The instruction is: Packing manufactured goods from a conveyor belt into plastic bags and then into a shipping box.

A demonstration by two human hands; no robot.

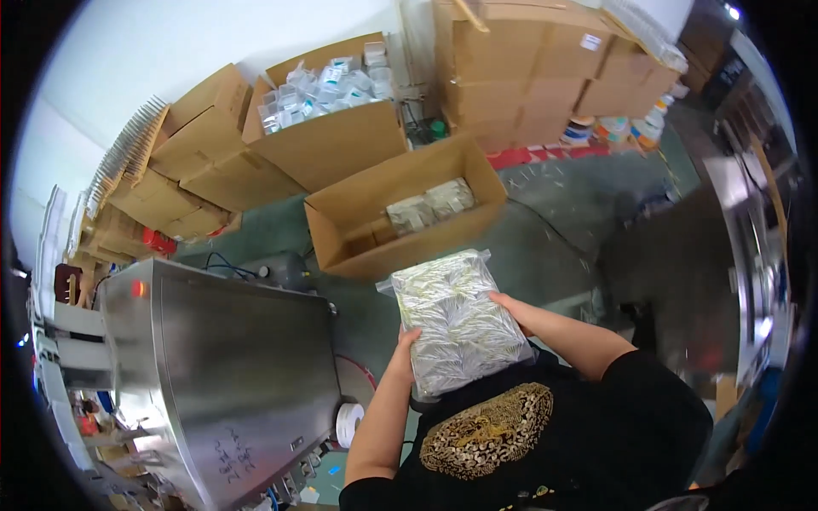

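Both hands, left hand (406, 342) and right hand (509, 308), clamp the clear plastic bag (457, 328) by its side edges against the chest (fingers wrapped tight), steadying its bulk above the open cardboard box (400, 213) on the floor.

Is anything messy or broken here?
Nothing looks broken or spilled. Both hands, left hand and right hand, hold a clear bag of silvery packets flat. The open cardboard box ahead holds two similar bags lying loosely at one end.
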